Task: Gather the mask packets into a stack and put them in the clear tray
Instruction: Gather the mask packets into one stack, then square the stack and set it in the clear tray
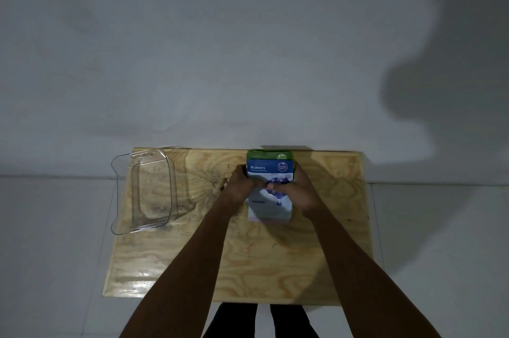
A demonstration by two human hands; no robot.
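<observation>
Left of packet stack — clear tray, well apart, unobstructed.

Bare table lies between packets and open tray.

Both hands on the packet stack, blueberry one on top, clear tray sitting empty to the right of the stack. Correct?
Not quite: the clear tray is to the left of the packet stack, not the right, as the head view shows. The rest holds: the left hand and right hand both hold the stack, the blueberry packet is on top, and the tray is empty.
</observation>
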